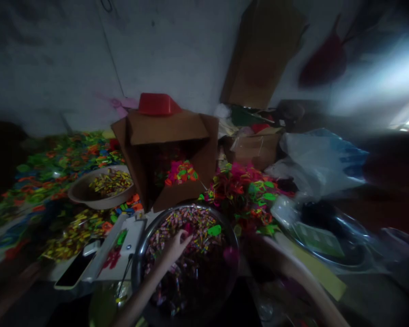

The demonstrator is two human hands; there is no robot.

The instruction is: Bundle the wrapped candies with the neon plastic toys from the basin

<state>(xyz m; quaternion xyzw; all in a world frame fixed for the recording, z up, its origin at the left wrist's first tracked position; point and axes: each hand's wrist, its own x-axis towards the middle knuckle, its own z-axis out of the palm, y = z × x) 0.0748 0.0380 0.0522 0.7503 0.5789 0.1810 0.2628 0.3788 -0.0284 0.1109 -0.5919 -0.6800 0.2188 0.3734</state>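
A wide metal basin [236, 240] holds many small, brightly wrapped pieces [180, 218] that look like candies. Over its middle is my left hand [177, 244], thumb and finger pinched together at a small magenta plastic piece [187, 228]. Right of the basin, my right hand [255, 245] is dark and smeared by motion, close to a heap of pink, green and orange plastic pieces [245, 186]; its fingers cannot be made out. A green piece [214, 230] lies on the wrapped pieces. A blurred magenta piece [230, 255] shows at the basin's right side.
An open cardboard box [170, 129] behind the basin contains colourful pieces. To the left are a bowl [102, 202] of yellow pieces, a phone [75, 270] and a large colourful heap [71, 159]. Another person's arm [13, 290] shows lower left. Plastic bags [320, 159] lie right.
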